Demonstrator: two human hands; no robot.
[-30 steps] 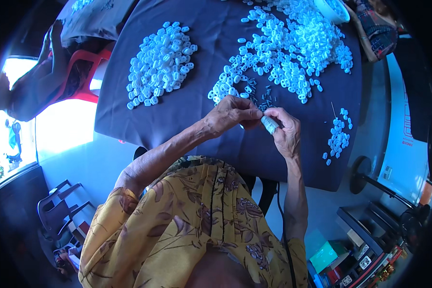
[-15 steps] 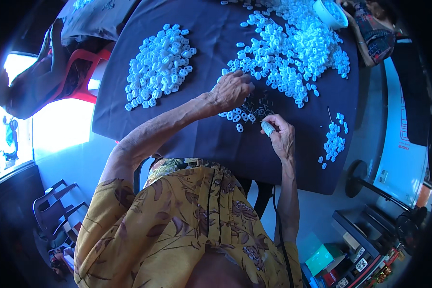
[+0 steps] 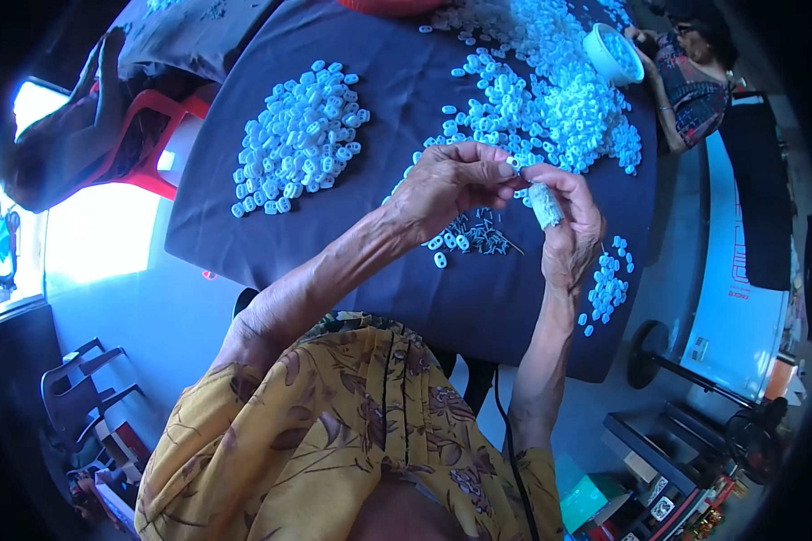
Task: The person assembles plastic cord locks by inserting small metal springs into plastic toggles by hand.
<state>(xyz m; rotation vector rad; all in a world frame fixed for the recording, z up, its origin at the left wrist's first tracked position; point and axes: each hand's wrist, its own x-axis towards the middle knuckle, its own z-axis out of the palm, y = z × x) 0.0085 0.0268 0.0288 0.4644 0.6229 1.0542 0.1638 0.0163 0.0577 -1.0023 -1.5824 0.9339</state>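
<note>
My left hand [image 3: 451,185] pinches a small white oval piece with two holes [image 3: 513,163] between thumb and fingertips. Close against it, my right hand [image 3: 576,221] has its fingertips pressed together at that piece. What those fingers grip is too small to make out. A white wrapping [image 3: 545,206] covers the right thumb. Beneath the hands lies a heap of small dark screw-like pins [image 3: 484,234], with several loose white pieces [image 3: 440,260] beside it.
On the dark tablecloth [image 3: 397,72] sit a left pile of white pieces [image 3: 298,135], a larger spread [image 3: 573,113] at far right and a small cluster [image 3: 609,287] near right. Another person [image 3: 690,86] holds a white bowl [image 3: 612,54]. A red chair [image 3: 144,144] stands left.
My left hand has moved right and my right hand up and away from me, so the fingertips now meet over the table. A white oval piece now shows in the left fingers.
</note>
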